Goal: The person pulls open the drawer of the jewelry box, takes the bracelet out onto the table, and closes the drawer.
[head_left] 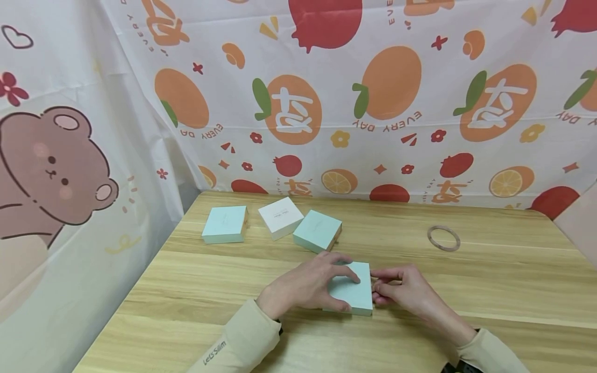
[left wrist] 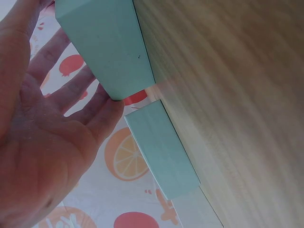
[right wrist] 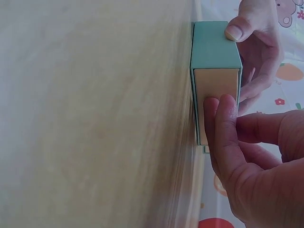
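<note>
A mint green box [head_left: 359, 290] lies flat on the wooden table, with a tan drawer front [right wrist: 216, 85] on its right side. My left hand [head_left: 312, 285] holds this box from the left. Its thumb presses the near side, while the other fingers spread over the top and toward the far side. At the drawer front, my right hand [head_left: 410, 292] has its thumb and fingers together, pinching close against the tan face. Whatever lies between those fingertips is hidden. In the right wrist view two fingers [right wrist: 223, 128] overlap the drawer front.
Behind the hands stand a white box [head_left: 281, 216] and two more mint boxes, one at the far left [head_left: 225, 224] and one [head_left: 318, 230] beside the white one. A thin greyish ring [head_left: 443, 238] lies at the back right. A fruit-print cloth [head_left: 336, 150] hangs behind the table [head_left: 513, 269].
</note>
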The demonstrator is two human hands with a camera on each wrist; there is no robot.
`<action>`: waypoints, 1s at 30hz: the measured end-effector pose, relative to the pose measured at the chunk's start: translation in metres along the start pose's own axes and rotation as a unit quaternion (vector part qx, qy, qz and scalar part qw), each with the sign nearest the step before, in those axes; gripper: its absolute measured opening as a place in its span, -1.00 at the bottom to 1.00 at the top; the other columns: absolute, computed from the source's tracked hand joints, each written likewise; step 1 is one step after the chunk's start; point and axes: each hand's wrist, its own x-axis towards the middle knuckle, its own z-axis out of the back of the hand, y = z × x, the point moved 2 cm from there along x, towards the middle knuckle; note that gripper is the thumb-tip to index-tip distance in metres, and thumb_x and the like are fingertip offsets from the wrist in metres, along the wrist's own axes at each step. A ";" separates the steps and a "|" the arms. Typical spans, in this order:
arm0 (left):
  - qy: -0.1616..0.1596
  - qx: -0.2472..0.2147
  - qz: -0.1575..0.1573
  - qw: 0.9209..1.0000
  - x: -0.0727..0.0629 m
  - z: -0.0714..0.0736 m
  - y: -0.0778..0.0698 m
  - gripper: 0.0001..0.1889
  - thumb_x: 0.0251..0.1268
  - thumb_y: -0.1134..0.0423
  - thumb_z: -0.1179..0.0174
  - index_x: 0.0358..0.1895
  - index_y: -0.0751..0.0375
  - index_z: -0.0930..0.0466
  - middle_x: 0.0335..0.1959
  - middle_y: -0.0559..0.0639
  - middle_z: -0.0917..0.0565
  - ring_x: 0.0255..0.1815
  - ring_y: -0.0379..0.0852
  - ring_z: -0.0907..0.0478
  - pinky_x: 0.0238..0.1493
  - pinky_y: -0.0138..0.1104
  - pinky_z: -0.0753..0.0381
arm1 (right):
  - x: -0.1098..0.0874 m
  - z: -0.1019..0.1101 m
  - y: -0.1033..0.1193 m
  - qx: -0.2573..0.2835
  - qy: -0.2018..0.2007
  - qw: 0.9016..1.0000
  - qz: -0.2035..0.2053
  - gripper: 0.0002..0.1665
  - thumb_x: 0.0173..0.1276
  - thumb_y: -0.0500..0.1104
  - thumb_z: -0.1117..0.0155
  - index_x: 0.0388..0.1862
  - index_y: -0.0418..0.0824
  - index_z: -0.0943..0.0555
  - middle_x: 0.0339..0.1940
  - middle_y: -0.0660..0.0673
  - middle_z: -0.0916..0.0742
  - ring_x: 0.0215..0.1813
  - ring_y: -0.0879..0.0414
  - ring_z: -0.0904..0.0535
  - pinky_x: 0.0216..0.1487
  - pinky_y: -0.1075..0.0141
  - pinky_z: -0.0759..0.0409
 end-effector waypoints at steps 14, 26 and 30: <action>0.003 -0.006 0.003 1.000 -0.001 0.000 -0.001 -0.52 0.14 -0.10 -0.49 0.16 -0.25 -0.67 0.46 -0.04 -0.46 0.44 -0.02 -0.39 0.39 -0.20 -0.47 | 0.000 -0.002 0.002 0.000 -0.004 1.000 0.000 -0.50 0.43 -0.39 -0.26 0.29 -0.60 -0.50 -0.06 -0.27 -0.78 -0.21 0.14 -0.75 -0.17 0.33 -0.76; 0.001 -0.004 -0.002 1.000 -0.001 0.001 0.000 -0.52 0.14 -0.10 -0.49 0.16 -0.24 -0.68 0.46 -0.03 -0.47 0.44 0.00 -0.40 0.39 -0.19 -0.47 | -0.002 -0.001 0.003 0.003 0.001 1.000 -0.004 -0.46 0.43 -0.33 -0.29 0.32 -0.55 -0.50 -0.07 -0.26 -0.76 -0.21 0.12 -0.75 -0.16 0.34 -0.76; 0.002 -0.008 0.000 1.000 -0.001 0.001 0.000 -0.52 0.14 -0.10 -0.48 0.16 -0.25 -0.67 0.47 -0.04 -0.46 0.45 -0.01 -0.39 0.40 -0.17 -0.46 | -0.007 0.005 0.004 0.008 -0.003 1.000 -0.024 -0.46 0.48 -0.31 -0.23 0.37 -0.51 -0.47 -0.13 -0.25 -0.73 -0.20 0.10 -0.75 -0.16 0.32 -0.76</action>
